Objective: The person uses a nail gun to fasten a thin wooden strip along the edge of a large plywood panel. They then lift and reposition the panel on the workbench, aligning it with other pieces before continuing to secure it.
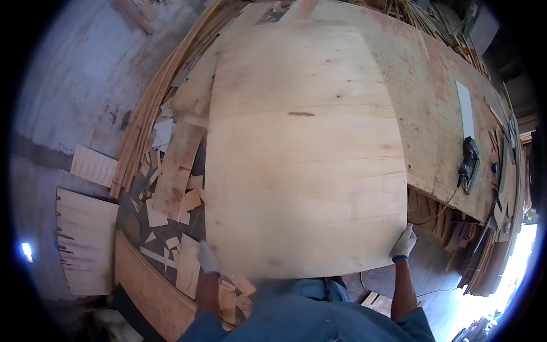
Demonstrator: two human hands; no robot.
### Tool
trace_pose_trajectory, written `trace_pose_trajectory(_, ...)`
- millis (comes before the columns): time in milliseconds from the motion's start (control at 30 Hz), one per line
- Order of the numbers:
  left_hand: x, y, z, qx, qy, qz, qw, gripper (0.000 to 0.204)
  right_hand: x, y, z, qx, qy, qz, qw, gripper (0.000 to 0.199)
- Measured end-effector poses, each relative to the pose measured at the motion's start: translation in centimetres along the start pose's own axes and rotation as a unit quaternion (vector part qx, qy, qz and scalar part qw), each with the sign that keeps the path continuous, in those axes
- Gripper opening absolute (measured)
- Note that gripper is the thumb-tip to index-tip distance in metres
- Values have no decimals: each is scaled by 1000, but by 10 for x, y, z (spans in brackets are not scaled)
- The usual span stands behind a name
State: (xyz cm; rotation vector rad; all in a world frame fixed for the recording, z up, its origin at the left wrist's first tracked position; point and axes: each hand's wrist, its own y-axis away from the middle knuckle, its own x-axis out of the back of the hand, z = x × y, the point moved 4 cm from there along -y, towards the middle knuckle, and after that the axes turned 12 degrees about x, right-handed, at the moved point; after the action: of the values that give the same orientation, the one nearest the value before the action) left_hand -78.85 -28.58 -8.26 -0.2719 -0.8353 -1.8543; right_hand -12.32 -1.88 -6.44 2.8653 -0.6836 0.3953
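A large pale plywood sheet [302,154] fills the middle of the view, its near edge close to my body and its far part over the worktable. My left hand [208,259], in a white glove, grips the sheet's left edge near its near corner. On the opposite side my right hand [404,244], also gloved in white with a blue cuff, is closed round the right edge. The fingers of both hands are partly hidden by the board. A slight blur lies over the sheet and my left hand.
The plywood-topped worktable [410,85] carries a dark corded power tool [468,162] and a white strip [465,108] at right. Wood offcuts [191,199] litter the floor at left, beside long wooden strips [149,108]. Boards [85,239] lean against the left wall.
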Motion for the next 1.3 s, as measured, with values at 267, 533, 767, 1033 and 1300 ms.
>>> trace_pose_trajectory(267,-21,145,-242,207,240,-9,948,57,45,-59,-10,148,198,-75,966,45)
trace_pose_trajectory(533,-21,210,-194,233,293,-117,920,59,62,-88,15,87,192,-85,974,44)
trace_pose_trajectory(767,-52,240,-170,258,281,-172,908,61,63,-113,-5,128,263,-78,953,43)
trace_pose_trajectory(1033,-93,308,-164,380,259,-271,846,54,103,-55,-17,199,355,12,913,41)
trace_pose_trajectory(1300,-80,291,-143,339,41,-425,839,43,132,212,194,-344,-80,-50,934,44)
